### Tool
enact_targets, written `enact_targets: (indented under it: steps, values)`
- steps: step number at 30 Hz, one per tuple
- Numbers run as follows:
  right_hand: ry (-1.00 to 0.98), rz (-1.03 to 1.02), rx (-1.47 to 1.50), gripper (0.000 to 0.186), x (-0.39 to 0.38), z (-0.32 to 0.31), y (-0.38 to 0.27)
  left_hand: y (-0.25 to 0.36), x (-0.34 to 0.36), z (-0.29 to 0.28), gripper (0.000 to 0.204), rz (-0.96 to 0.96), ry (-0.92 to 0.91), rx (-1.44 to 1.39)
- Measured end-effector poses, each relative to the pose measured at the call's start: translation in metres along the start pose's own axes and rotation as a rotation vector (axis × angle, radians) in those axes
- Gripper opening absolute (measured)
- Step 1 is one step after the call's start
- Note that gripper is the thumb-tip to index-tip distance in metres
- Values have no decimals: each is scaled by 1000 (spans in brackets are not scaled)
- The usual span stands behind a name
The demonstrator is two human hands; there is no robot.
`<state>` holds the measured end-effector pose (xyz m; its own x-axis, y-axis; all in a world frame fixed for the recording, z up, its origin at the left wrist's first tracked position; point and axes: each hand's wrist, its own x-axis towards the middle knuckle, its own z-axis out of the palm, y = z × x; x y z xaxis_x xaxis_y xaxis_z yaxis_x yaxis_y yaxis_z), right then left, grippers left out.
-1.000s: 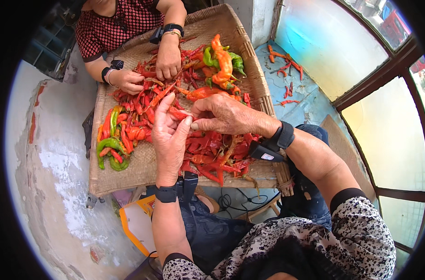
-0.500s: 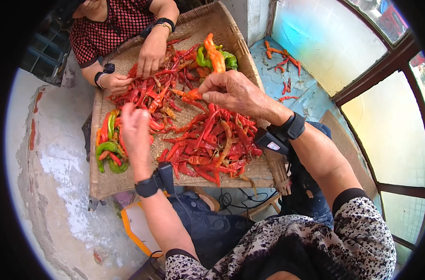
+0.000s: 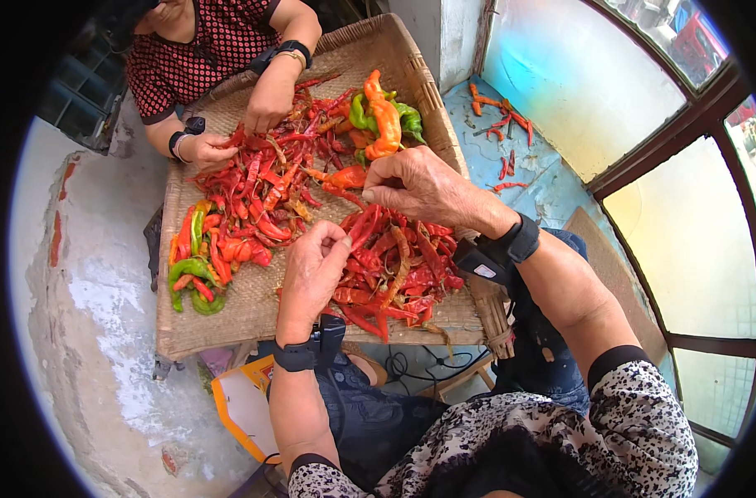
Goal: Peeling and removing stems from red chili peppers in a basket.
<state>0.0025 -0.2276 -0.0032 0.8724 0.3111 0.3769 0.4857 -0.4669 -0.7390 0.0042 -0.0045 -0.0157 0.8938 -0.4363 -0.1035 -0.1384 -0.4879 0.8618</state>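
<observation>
Peppers (image 3: pixel 394 278) are lying in a tray (image 3: pixel 220 334). Another person (image 3: pixel 228 50) is reaching in from its far left. Loose peppers (image 3: pixel 524 123) are lying right of it, near windows (image 3: pixel 581 91).

Left hand (image 3: pixel 315 264) with fingers bent toward thumb, right hand (image 3: pixel 419 187) curled, knuckles up, bare forearms (image 3: pixel 573 290) extended

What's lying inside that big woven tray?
Red peppers in heaps, curled green peppers among others at the left, and a large orange pepper beside green ones at the far right. Whatever lies beneath the heaps is covered.
</observation>
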Motion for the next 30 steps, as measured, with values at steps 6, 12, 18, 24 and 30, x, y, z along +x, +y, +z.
enact_targets:
  steps: [6, 12, 18, 24, 30]
  values:
    - [-38, -8, 145, 25, -6, 16, 7, 13, 2, 4, 11, -39, 118, -398]
    - [-164, 436, 709, 26, -2, 28, -10, 9, 0, 16, 12, 97, 30, -434]
    - [-44, 383, 684, 20, -3, 28, -20, 8, -7, 11, 15, 101, 12, -360]
    - [69, 365, 838, 21, -1, 19, -10, 15, -5, -8, 14, 33, 55, -390]
    - [50, 346, 688, 25, 1, 10, -16, -26, 18, -45, 43, 295, 828, 769]
